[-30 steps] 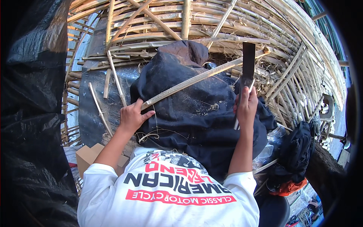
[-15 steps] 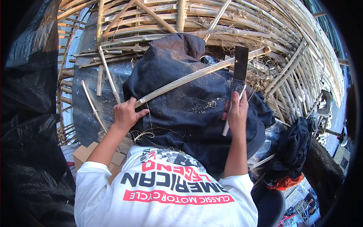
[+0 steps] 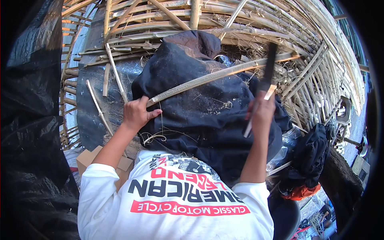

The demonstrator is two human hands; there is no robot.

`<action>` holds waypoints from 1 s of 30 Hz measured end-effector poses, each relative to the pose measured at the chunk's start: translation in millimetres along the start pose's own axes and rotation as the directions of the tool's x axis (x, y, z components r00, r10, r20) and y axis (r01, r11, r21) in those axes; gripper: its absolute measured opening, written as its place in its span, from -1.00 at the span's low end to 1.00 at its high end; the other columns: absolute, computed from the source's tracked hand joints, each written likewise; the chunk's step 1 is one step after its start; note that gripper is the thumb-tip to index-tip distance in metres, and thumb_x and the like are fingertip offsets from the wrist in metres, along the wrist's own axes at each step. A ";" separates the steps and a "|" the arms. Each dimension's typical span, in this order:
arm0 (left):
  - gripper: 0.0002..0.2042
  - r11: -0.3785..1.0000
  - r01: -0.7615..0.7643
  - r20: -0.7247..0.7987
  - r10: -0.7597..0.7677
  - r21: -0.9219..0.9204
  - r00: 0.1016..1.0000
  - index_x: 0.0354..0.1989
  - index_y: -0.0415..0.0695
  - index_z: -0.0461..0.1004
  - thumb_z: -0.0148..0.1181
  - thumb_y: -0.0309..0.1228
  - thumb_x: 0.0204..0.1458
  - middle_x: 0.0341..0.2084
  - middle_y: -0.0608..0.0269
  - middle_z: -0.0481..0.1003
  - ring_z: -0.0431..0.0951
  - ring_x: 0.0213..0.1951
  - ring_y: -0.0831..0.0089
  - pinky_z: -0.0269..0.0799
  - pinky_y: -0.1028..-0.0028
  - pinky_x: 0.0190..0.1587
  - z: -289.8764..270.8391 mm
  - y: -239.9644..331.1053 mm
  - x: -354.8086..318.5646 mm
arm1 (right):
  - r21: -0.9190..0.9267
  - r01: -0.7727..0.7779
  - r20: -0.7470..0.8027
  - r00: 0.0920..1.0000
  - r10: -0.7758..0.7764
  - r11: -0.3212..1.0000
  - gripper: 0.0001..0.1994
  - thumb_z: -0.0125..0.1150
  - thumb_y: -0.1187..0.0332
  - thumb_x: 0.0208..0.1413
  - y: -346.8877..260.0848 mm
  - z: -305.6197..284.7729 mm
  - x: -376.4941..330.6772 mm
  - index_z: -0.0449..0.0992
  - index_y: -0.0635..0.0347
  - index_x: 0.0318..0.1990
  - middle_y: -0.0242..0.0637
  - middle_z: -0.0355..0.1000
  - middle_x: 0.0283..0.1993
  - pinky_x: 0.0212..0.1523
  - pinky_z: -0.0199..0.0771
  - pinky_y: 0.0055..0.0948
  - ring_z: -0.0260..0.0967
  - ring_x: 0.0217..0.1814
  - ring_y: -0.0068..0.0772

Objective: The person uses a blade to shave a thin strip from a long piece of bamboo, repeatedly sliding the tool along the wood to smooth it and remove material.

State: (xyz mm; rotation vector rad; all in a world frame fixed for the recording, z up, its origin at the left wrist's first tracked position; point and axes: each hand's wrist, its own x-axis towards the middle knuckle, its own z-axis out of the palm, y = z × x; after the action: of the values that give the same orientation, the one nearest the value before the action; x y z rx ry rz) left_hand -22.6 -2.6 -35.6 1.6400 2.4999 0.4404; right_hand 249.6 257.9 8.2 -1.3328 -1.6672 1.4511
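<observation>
A long split bamboo strip (image 3: 216, 76) lies slanted across a dark blue cloth (image 3: 208, 116) draped over my lap. My left hand (image 3: 136, 114) grips the strip's near end at the cloth's left edge. My right hand (image 3: 262, 112) is closed on the wooden handle of a dark flat-bladed knife (image 3: 267, 74), whose blade stands upright just right of the strip's middle, crossing over the strip. Thin bamboo shavings (image 3: 154, 138) curl on the cloth beside my left hand.
Stacked bamboo poles and woven slats (image 3: 224, 16) fill the space ahead and to the right. Loose slats (image 3: 114, 70) lie on black sheeting at left. A cardboard box (image 3: 94, 156) sits at lower left, and a dark bundle with orange cloth (image 3: 306, 168) sits at lower right.
My right hand has lowered slightly with the knife, and the blade now tilts a little to the right. My left hand keeps hold of the strip's end.
</observation>
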 end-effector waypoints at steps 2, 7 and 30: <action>-0.29 0.997 0.032 0.059 -0.037 0.073 0.998 -0.49 -0.14 0.39 0.00 0.42 -0.05 -0.72 0.09 0.47 0.57 -0.59 0.07 0.46 0.19 -0.56 -6.8 -4.3 -0.1 | -0.019 -0.100 0.199 0.975 0.102 0.995 -0.75 -0.08 0.15 0.39 10.7 20.5 -13.3 0.31 0.13 -0.06 -0.48 0.22 -0.65 -0.76 0.14 -0.67 0.17 -0.75 -0.68; -0.30 1.000 0.019 0.020 -0.019 0.008 1.000 -0.49 -0.14 0.38 0.01 0.42 -0.05 -0.71 0.06 0.46 0.57 -0.58 0.03 0.47 0.17 -0.53 0.0 -3.8 -1.5 | 0.030 0.015 0.179 0.984 -0.020 0.999 -0.73 -0.09 0.13 0.39 -10.2 -20.7 8.3 0.32 0.15 -0.13 -0.46 0.26 -0.65 -0.76 0.18 -0.66 0.19 -0.76 -0.65; -0.29 1.000 0.025 0.052 -0.025 -0.008 0.998 -0.41 -0.20 0.34 0.08 0.38 -0.06 -0.67 -0.04 0.49 0.58 -0.52 -0.06 0.51 0.14 -0.48 -7.9 5.5 0.6 | 0.039 0.043 0.054 0.997 -0.045 0.998 -0.77 0.04 0.21 0.34 19.0 19.8 -15.6 0.33 0.21 -0.18 -0.37 0.30 -0.65 -0.68 0.26 -0.51 0.28 -0.68 -0.59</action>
State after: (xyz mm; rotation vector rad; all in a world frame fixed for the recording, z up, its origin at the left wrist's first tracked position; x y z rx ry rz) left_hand -20.1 -1.4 -26.4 1.5945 2.4743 0.3994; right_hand 243.8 234.3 -11.9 -1.2382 -1.6848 1.4991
